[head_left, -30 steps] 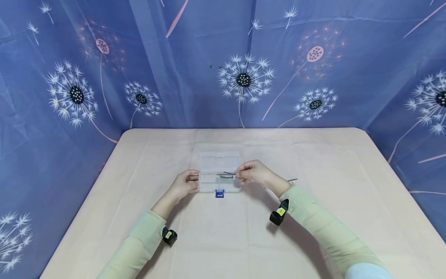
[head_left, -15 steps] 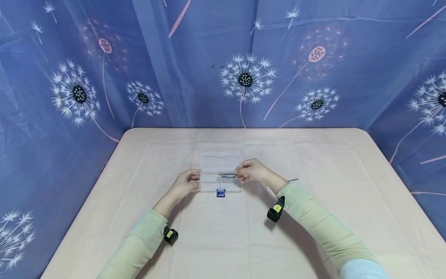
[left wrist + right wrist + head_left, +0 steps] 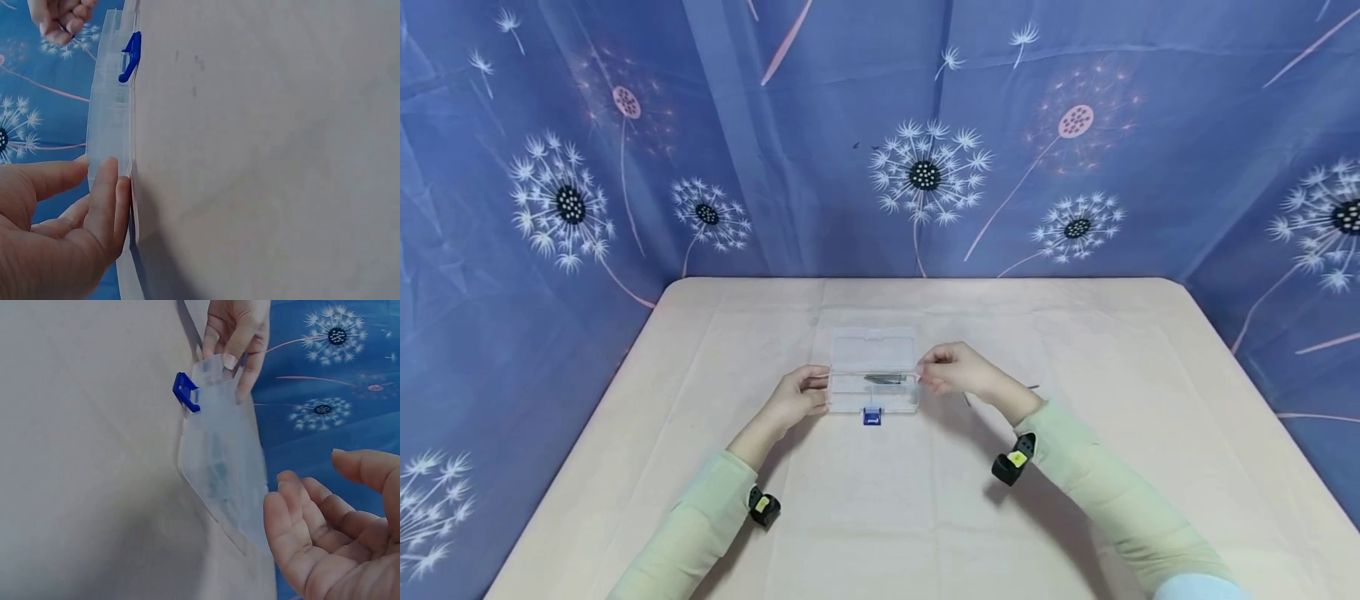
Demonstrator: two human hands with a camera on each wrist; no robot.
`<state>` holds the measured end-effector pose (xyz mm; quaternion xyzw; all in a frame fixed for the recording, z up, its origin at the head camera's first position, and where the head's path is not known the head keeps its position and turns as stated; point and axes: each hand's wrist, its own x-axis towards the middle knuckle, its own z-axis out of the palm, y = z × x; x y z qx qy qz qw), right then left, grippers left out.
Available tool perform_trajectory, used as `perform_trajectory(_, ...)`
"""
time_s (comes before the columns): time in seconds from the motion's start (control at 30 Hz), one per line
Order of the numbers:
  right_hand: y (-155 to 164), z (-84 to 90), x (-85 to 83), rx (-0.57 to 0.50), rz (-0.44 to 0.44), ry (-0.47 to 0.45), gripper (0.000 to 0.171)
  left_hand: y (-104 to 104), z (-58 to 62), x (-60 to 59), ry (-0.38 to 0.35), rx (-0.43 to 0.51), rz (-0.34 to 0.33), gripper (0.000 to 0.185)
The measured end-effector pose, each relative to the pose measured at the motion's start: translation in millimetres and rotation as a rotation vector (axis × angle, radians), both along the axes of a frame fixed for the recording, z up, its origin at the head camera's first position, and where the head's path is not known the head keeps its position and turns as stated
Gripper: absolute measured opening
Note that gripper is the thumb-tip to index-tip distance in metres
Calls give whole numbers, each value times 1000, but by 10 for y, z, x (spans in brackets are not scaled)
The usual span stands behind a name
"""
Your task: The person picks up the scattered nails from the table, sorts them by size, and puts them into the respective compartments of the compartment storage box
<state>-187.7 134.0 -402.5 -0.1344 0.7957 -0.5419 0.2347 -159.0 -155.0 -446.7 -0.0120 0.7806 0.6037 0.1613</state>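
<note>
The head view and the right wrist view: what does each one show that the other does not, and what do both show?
Only the head view shows the whole table, the dark metal pieces lying inside the clear box, the loose thin piece on the cloth behind the right arm, and both sleeves. Only the right wrist view shows the right hand from the palm side, fingers relaxed and holding nothing, apart from the box. Both show the box with its blue latch, the left hand holding its left end, and the blue flowered curtain.
</note>
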Motion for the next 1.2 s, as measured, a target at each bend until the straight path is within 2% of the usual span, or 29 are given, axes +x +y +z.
perform_trajectory(0.17,228,55,114,45,13,105,28,4,-18,10,3,3,-9,44)
perform_trajectory(0.37,441,116,244,100,-23,168,28,9,-7,10,0,-2,-9,44)
perform_trajectory(0.5,535,74,310,148,-26,234,29,-9,-17,9,4,-6,-5,45)
perform_trajectory(0.7,675,-9,365,265,-29,383,25,-23,-18,6,1,-5,-7,45)
perform_trajectory(0.93,864,-62,325,422,10,521,22,-47,-15,-9,1,3,-23,45)
perform_trajectory(1.2,1139,-211,195,477,81,618,26,-20,6,-3,-6,1,-17,46)
